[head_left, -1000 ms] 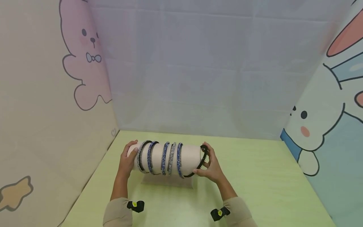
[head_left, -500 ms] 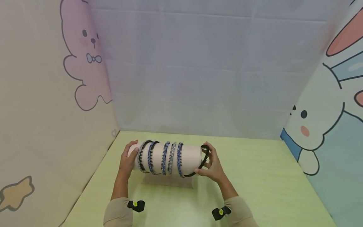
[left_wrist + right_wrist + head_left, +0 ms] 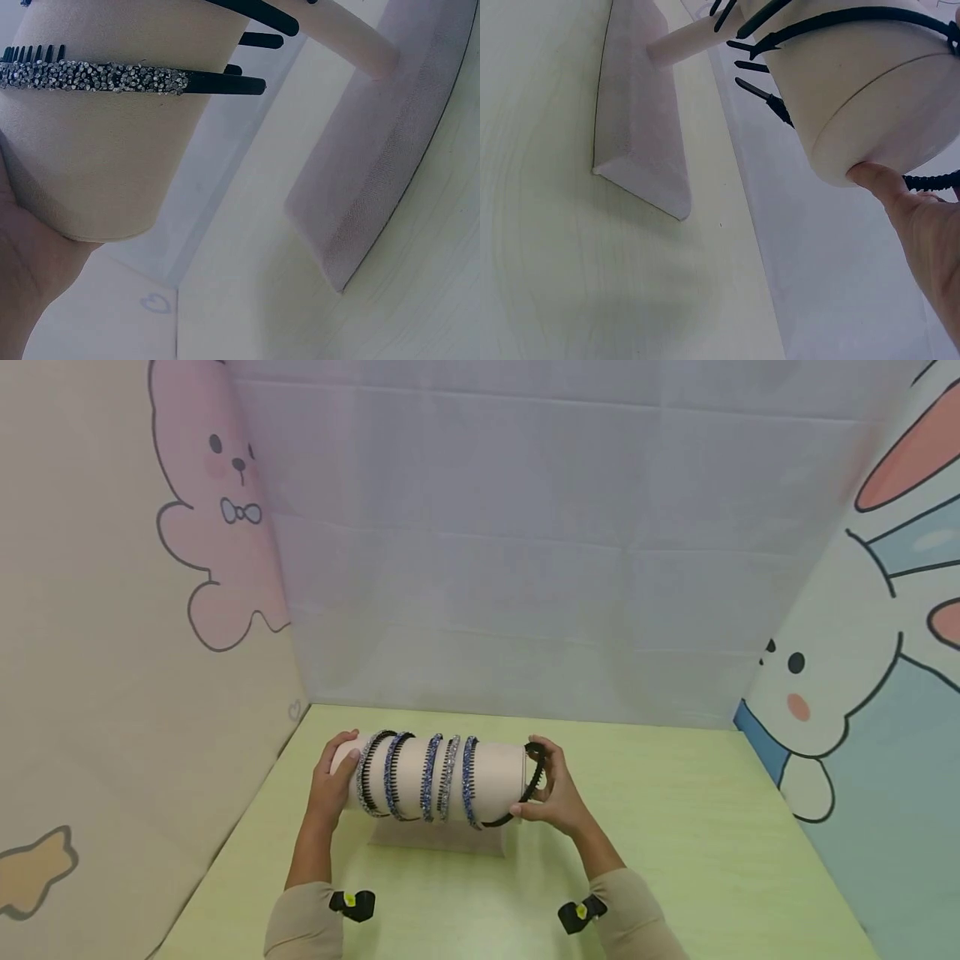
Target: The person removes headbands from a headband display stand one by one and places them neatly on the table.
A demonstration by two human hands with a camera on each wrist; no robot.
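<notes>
A cream cylindrical headband display stand (image 3: 498,768) lies crosswise on its base (image 3: 442,837). Several glittery blue and silver headbands (image 3: 429,777) with black comb teeth circle it. My left hand (image 3: 330,793) grips the cylinder's left end, thumb in front; a silver headband (image 3: 105,76) sits beside it in the left wrist view. At the right end, a black headband (image 3: 537,772) hangs slanted, partly beyond the rim. The fingers of my right hand (image 3: 558,802) curl about it, and the thumb (image 3: 877,180) rests against the cylinder's end. Some right fingertips are hidden behind the band.
A pale post (image 3: 694,41) joins the cylinder to its wedge-shaped base. The stand is on a light green table (image 3: 675,835). A white backdrop (image 3: 480,568) rises behind, with cartoon-printed panels on both sides.
Everything shifts slightly left in the head view, walls included. Both hands keep their places at the two ends of the stand, and the black headband stays slanted.
</notes>
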